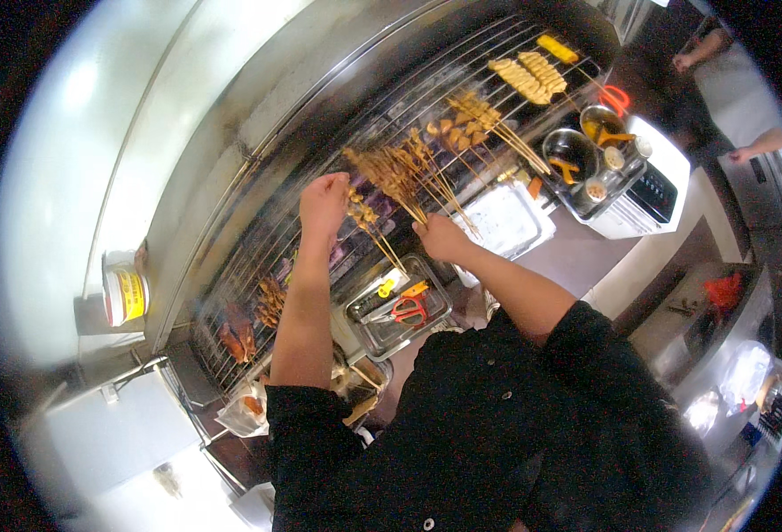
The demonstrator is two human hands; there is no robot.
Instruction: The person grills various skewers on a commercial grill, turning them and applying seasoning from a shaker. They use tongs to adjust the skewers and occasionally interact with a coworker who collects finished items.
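My right hand [440, 238] is closed round the stick ends of a bunch of meat skewers [389, 174]. Their meat ends fan out over the long grill [449, 75]. Just left of that meat, my left hand [324, 206] is raised above the grate with its fingers pinched together; what they hold, if anything, is too small to make out. Between my hands lie a few thin skewers [363, 213] with small browned pieces. Farther right on the grate are skewers of brown chunks [475, 115], pale ridged pieces [528, 78] and a yellow piece [558, 48].
Red-handled scissors [409, 310] lie in a metal tray [375, 348] before me. Another tray [506, 222] sits by my right hand. Sauce bowls [571, 151] with brushes stand at the right. Dark meat [238, 332] lies at the grill's left end. Another person's hand [743, 154] shows far right.
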